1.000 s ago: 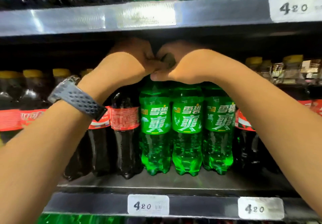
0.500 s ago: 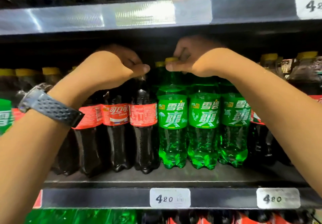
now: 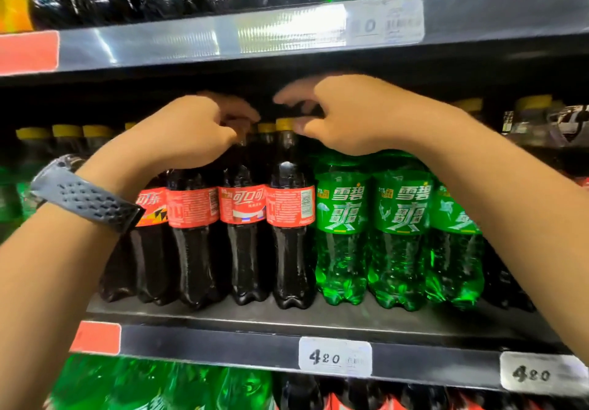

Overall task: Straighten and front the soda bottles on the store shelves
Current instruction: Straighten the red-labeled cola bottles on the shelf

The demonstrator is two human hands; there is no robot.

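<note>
Here on the middle shelf (image 3: 223, 315), I am working along the cola row. The three Sprite bottles (image 3: 403, 208) at centre right are showing their logos squarely. The rightmost cola bottle (image 3: 290, 208) and a second cola bottle (image 3: 192, 208) left of centre are showing their barcode sides and need turning. My left hand (image 3: 197, 132) is curling its fingers over the cap of the logo-forward cola bottle (image 3: 242, 205). My right hand (image 3: 353, 119), half open, is touching its thumb to the rightmost cola bottle's yellow cap (image 3: 284, 124).
</note>
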